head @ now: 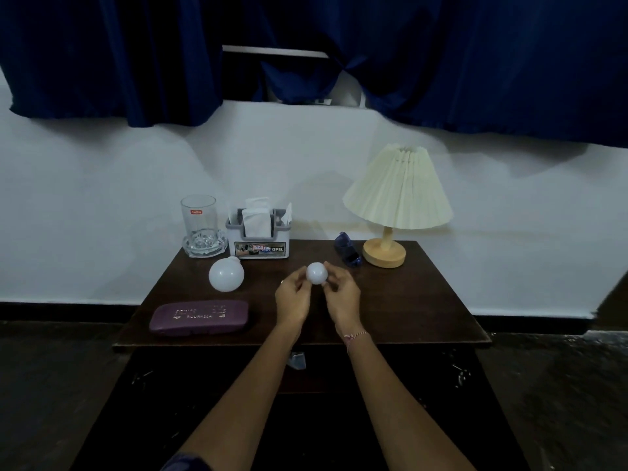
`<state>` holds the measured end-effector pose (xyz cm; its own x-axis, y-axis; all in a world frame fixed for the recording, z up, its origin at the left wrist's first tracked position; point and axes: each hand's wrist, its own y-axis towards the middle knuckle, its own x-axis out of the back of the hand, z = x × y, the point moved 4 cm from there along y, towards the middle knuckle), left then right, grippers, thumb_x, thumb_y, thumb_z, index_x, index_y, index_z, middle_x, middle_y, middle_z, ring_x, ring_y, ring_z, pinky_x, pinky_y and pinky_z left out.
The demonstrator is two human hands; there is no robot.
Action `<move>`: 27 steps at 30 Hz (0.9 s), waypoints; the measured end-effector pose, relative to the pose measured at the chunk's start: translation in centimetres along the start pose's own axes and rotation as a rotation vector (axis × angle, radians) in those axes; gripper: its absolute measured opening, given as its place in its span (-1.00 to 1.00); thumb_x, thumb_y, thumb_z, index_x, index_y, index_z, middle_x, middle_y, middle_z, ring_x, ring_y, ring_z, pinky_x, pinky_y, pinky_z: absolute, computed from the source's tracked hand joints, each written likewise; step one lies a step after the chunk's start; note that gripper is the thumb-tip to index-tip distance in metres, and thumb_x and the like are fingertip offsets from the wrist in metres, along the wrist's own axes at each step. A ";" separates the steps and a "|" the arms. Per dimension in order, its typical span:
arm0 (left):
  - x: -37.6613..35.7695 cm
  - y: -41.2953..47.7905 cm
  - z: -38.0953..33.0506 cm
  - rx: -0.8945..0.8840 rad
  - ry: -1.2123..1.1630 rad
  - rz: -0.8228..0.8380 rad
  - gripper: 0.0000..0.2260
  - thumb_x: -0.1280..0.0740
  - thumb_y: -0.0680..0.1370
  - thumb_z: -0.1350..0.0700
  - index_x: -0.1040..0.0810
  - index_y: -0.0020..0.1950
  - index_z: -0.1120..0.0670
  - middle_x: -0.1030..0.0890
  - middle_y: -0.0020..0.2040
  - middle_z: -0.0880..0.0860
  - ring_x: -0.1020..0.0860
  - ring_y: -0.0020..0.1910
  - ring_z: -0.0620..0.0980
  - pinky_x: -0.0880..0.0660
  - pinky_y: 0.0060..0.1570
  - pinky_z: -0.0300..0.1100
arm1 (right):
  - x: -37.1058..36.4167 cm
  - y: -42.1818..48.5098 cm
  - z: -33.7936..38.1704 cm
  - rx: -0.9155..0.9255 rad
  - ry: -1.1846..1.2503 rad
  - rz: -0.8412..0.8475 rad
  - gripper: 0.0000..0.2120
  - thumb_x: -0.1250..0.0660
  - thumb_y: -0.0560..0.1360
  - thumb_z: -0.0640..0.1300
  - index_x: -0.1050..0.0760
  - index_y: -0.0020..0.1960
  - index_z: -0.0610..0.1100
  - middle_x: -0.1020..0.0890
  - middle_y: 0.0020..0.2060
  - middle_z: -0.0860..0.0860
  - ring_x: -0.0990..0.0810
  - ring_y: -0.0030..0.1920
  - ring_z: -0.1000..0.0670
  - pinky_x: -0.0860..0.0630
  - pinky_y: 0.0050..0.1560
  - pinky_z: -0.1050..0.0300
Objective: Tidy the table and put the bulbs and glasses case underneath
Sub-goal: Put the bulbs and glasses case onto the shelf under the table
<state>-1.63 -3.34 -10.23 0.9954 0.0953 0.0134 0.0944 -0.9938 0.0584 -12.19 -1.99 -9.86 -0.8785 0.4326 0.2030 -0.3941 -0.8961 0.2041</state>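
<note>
Small bulb (pixel 316 272): I see it pinched between both hands above the table's middle, lifted clear, likely ready to go underneath.
Left hand (pixel 293 300): fingertips closed on the bulb's left side.
Right hand (pixel 343 295): fingertips closed on its right side, steadying it.
Glasses case (pixel 199 317): purple, lying flat near the front left edge, not yet stowed.
Large bulb (pixel 226 274): resting on its side behind the case.
Table (pixel 424 307): dark wood; glass (pixel 198 215), tissue holder (pixel 259 237) and lamp (pixel 396 202) line the back.
Room: pale wall, blue curtains (pixel 136 56) above.
</note>
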 end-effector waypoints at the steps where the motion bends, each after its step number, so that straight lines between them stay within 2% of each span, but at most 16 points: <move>1: 0.4 -0.7 0.1 -0.007 0.004 0.007 -0.70 -0.26 0.51 0.29 -0.52 0.24 0.18 -0.57 0.23 0.13 -0.48 0.12 -0.11 -0.35 0.13 -0.30 | 0.3 -0.9 0.0 0.003 0.027 0.000 -0.59 -0.26 0.44 -0.46 -0.48 0.24 -0.22 -0.50 0.25 -0.11 -0.53 0.22 -0.04 -0.43 0.32 0.06; 4: 1.4 -3.0 0.1 -0.051 0.010 0.037 -0.70 -0.34 0.47 0.28 -0.53 0.21 0.19 -0.60 0.16 0.14 -0.53 0.10 -0.05 -0.38 0.06 -0.33 | 1.5 -3.6 0.0 0.013 0.089 -0.006 -0.62 -0.33 0.42 -0.42 -0.52 0.20 -0.18 -0.52 0.19 -0.06 -0.57 0.14 -0.01 -0.49 0.26 0.06; 7: 2.3 -5.8 0.1 -0.058 -0.001 0.070 -0.67 -0.41 0.43 0.24 -0.53 0.20 0.18 -0.63 0.10 0.13 -0.58 0.09 0.01 -0.46 0.09 -0.22 | 2.6 -6.3 0.5 0.035 0.132 -0.018 -0.62 -0.35 0.41 -0.41 -0.53 0.19 -0.17 -0.52 0.16 -0.05 -0.59 0.10 -0.02 -0.51 0.22 0.07; 9: 2.8 -8.0 0.2 -0.044 -0.030 0.071 -0.64 -0.44 0.41 0.24 -0.53 0.19 0.21 -0.63 0.09 0.17 -0.60 0.05 0.01 -0.51 0.08 -0.18 | 3.2 -8.5 0.7 0.043 0.174 -0.011 -0.62 -0.36 0.41 -0.41 -0.53 0.18 -0.17 -0.53 0.14 -0.04 -0.59 0.10 -0.02 -0.51 0.18 0.16; 11: 3.4 -10.3 0.3 -0.060 -0.040 0.056 -0.64 -0.46 0.40 0.24 -0.54 0.17 0.20 -0.65 0.06 0.16 -0.62 -0.03 -0.03 -0.55 -0.02 -0.23 | 3.9 -10.8 0.7 0.078 0.205 -0.002 -0.65 -0.37 0.41 -0.39 -0.55 0.16 -0.15 -0.53 0.12 -0.02 -0.59 0.07 0.00 -0.52 0.07 0.31; 14: 4.1 -13.3 1.0 -0.052 -0.045 0.031 -0.64 -0.48 0.37 0.22 -0.56 0.15 0.17 -0.66 0.03 0.11 -0.62 0.00 -0.03 -0.54 0.04 -0.16 | 5.2 -14.2 0.2 0.131 0.238 0.003 -0.69 -0.41 0.41 -0.31 -0.58 0.13 -0.09 -0.54 0.10 0.04 -0.59 0.02 0.07 -0.53 -0.07 0.37; 17: 4.2 -15.8 3.1 0.014 -0.092 0.040 -0.72 -0.50 0.35 0.20 -0.60 0.02 0.05 -0.68 -0.05 0.04 -0.65 -0.07 -0.14 -0.55 -0.06 -0.34 | 6.1 -16.6 -1.2 0.168 0.221 0.010 -0.70 -0.42 0.41 -0.25 -0.59 0.08 0.03 -0.55 0.07 0.19 -0.59 -0.02 0.12 -0.53 -0.11 0.35; 19: 4.2 -16.6 4.7 0.064 -0.094 0.035 -0.75 -0.50 0.35 0.18 -0.59 -0.03 0.00 -0.68 -0.10 0.01 -0.66 -0.13 -0.20 -0.53 -0.17 -0.44 | 6.6 -17.3 -2.4 0.154 0.184 0.021 -0.71 -0.44 0.40 -0.23 -0.60 0.03 0.10 -0.58 0.04 0.21 -0.61 -0.04 0.14 -0.55 -0.12 0.35; 21: 3.7 -16.6 6.3 0.136 -0.084 0.029 -0.75 -0.50 0.36 0.16 -0.59 0.00 0.05 -0.67 -0.12 0.01 -0.65 -0.15 -0.19 -0.53 -0.19 -0.41 | 6.8 -17.1 -3.9 0.104 0.138 0.035 -0.72 -0.46 0.38 -0.22 -0.61 -0.01 0.09 -0.60 0.01 0.22 -0.62 -0.04 0.16 -0.55 -0.12 0.36; 24: 2.2 -15.4 8.2 0.262 -0.082 0.074 -0.80 -0.45 0.41 0.15 -0.61 0.03 0.09 -0.65 -0.10 0.01 -0.61 -0.14 -0.14 -0.57 -0.23 -0.30 | 6.6 -15.9 -6.6 0.016 0.049 0.036 -0.77 -0.45 0.38 -0.26 -0.63 -0.01 -0.03 -0.61 -0.04 0.21 -0.63 -0.05 0.12 -0.52 -0.08 0.43; 27: 0.7 -13.6 10.3 0.391 -0.026 0.142 -0.77 -0.38 0.47 0.19 -0.60 0.12 0.18 -0.63 0.00 0.12 -0.59 -0.14 -0.07 -0.58 -0.19 -0.20 | 6.2 -14.5 -9.1 -0.068 -0.053 0.072 -0.74 -0.39 0.40 -0.35 -0.60 0.06 -0.14 -0.61 0.02 0.04 -0.62 0.06 -0.02 -0.45 -0.02 0.51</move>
<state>-2.00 9.62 -21.28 0.9987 -0.0412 -0.0313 -0.0492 -0.9443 -0.3254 -14.36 12.73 -20.27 -0.8906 0.3694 0.2652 -0.3490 -0.9291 0.1221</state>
